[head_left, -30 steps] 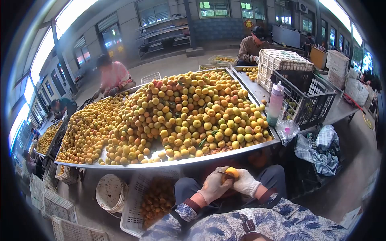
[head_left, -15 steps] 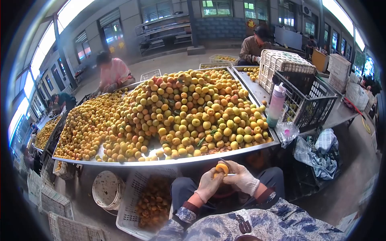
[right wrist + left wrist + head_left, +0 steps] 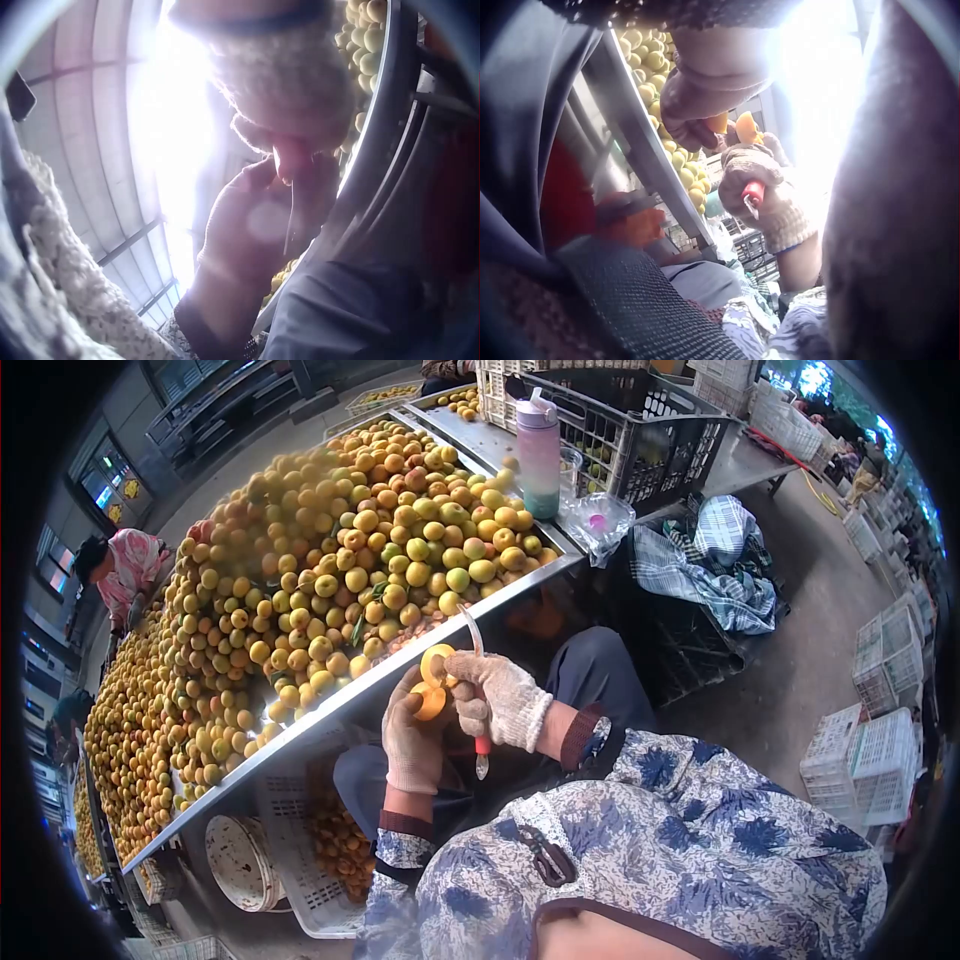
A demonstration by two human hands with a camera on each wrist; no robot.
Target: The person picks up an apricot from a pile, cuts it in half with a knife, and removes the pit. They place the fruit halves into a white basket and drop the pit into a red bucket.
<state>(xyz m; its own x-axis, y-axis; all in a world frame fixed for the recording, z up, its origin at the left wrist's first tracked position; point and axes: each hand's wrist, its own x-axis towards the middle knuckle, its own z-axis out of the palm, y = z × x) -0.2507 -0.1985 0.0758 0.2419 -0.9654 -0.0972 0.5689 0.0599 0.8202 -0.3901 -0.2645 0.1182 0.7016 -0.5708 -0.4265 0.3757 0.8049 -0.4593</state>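
Two orange apricot halves show between the gloved hands, just below the metal table's near edge. My left hand (image 3: 410, 738) grips the lower apricot half (image 3: 429, 703) with fingers and thumb. At the upper half (image 3: 434, 662), the thumb and fingertips of my right hand (image 3: 510, 702) pinch its edge. The right hand's curled fingers also hold a knife (image 3: 483, 746) with a red handle; its curved blade points up past the thumb. In the left wrist view the two halves are apart, one by each hand. Backlight washes out much of the right wrist view.
A large heap of apricots (image 3: 330, 560) covers the metal table (image 3: 400, 660). A bottle (image 3: 538, 460) and black crate (image 3: 640, 445) stand at its right end. Below are a white bucket (image 3: 235, 865) and a pale crate (image 3: 295, 850) of orange pieces. Another person (image 3: 135, 565) works opposite.
The head view has swung right and tilted. The apricot, earlier held closely between both hands, now shows as two halves. The knife blade now points upward from the right hand.
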